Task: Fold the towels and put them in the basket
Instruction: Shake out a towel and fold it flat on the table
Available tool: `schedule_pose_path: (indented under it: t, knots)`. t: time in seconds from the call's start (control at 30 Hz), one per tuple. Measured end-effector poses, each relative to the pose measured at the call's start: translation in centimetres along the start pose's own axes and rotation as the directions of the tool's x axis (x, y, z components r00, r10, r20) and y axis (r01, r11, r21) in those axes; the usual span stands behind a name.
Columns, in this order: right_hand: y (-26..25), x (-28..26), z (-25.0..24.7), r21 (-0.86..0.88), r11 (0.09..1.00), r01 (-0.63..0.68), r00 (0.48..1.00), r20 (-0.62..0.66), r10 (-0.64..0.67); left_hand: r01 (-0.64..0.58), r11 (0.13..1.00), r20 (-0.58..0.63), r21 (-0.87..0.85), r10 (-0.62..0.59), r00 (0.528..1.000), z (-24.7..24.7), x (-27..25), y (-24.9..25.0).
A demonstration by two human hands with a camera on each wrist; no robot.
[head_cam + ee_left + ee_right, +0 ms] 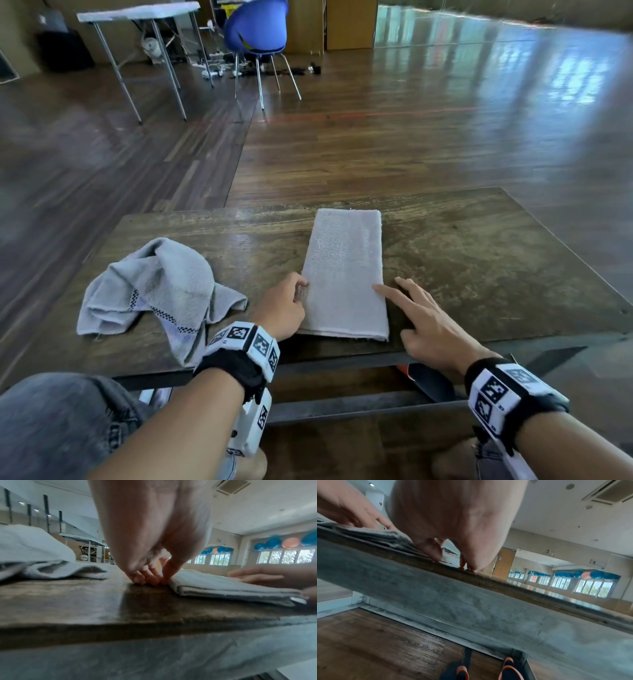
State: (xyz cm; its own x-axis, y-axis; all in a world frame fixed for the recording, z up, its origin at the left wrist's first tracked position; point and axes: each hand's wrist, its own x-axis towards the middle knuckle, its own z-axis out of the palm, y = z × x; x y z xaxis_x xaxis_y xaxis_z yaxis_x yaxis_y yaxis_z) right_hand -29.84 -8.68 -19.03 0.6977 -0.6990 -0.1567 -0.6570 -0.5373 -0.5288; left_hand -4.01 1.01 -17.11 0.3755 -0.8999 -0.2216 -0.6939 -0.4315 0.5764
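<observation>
A pale towel (346, 274), folded into a long strip, lies flat in the middle of the wooden table (479, 257). My left hand (287, 305) is at its left edge with fingers curled. In the left wrist view its fingertips (150, 580) bunch on the wood against the towel's edge (223, 588), with no cloth between them. My right hand (411, 305) is spread flat at the towel's near right corner, index finger on the cloth and the other fingers on the table. A second grey towel (154, 294) lies crumpled at the table's left. No basket is in view.
The table's near edge (342, 359) runs just under my wrists, and my denim-clad knee (61, 421) is at lower left. Orange-and-black shoes (510, 669) stand on the floor below. Far behind are a blue chair (255, 31) and a white folding table (137, 13).
</observation>
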Motion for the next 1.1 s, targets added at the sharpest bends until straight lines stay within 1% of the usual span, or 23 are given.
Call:
schedule_pose_path:
  t: [0.1,0.17,0.23,0.33,0.43,0.53,0.67,0.83,0.9,1.0,1.03,1.07,1.1]
  knots:
    - [0.0,-0.4,-0.3,-0.034,0.999,0.04,0.997,0.069,-0.038,-0.025,0.998,0.087,-0.054,0.029,0.996,-0.8,-0.4,-0.1]
    - [-0.1,-0.5,-0.6,-0.04,0.998,0.055,0.994,0.099,-0.051,-0.059,0.998,0.126,0.011,0.058,0.99,-1.0,-0.8,-0.1]
    - [-0.2,-0.5,-0.7,-0.039,0.998,0.054,0.992,0.119,-0.049,-0.091,0.993,0.121,0.071,0.082,0.989,-0.9,-1.0,-0.2]
    - [0.0,-0.4,-0.7,-0.025,0.999,0.046,0.992,0.116,-0.042,-0.129,0.991,0.022,0.029,0.128,0.992,-0.4,-1.0,-0.7]
    - [-0.1,-0.4,-0.4,-0.001,0.999,0.046,0.997,0.067,-0.046,-0.169,0.985,-0.066,-0.016,0.168,0.984,-0.2,-1.0,-1.0]
    - [-0.3,-0.6,-0.1,0.04,0.998,0.045,0.999,-0.004,-0.045,-0.177,0.983,-0.108,-0.058,0.17,0.98,-0.2,-0.9,-0.9]
    - [-0.5,-0.7,-0.2,0.03,0.999,0.04,0.999,0.032,-0.041,-0.179,0.969,-0.167,-0.172,0.151,0.974,-0.5,-0.3,-0.5]
    - [-1.1,0.0,-0.9,0.095,0.995,0.019,0.999,-0.051,-0.014,-0.227,0.935,-0.27,-0.273,0.152,0.951,-0.4,0.7,0.3]
    - [-1.3,0.3,-1.3,0.146,0.989,0.041,0.998,-0.046,-0.034,-0.251,0.926,-0.318,-0.283,0.156,0.935,-0.5,1.1,0.8]
    - [-1.9,0.7,-2.0,0.19,0.979,0.074,0.997,-0.004,-0.075,-0.264,0.9,-0.4,-0.347,0.112,0.91,-0.9,1.4,1.4]
    - [-2.1,0.9,-2.1,0.184,0.978,0.102,0.995,-0.019,-0.1,-0.273,0.89,-0.416,-0.365,0.106,0.903,-1.0,1.5,1.5]
    - [-2.3,1.2,-2.2,0.171,0.974,0.147,0.988,-0.067,-0.138,-0.281,0.887,-0.425,-0.366,0.109,0.899,-1.1,1.5,1.6]
    - [-2.4,1.5,-2.2,0.163,0.966,0.199,0.974,-0.141,-0.177,-0.28,0.893,-0.423,-0.353,0.115,0.899,-1.3,1.5,1.5]
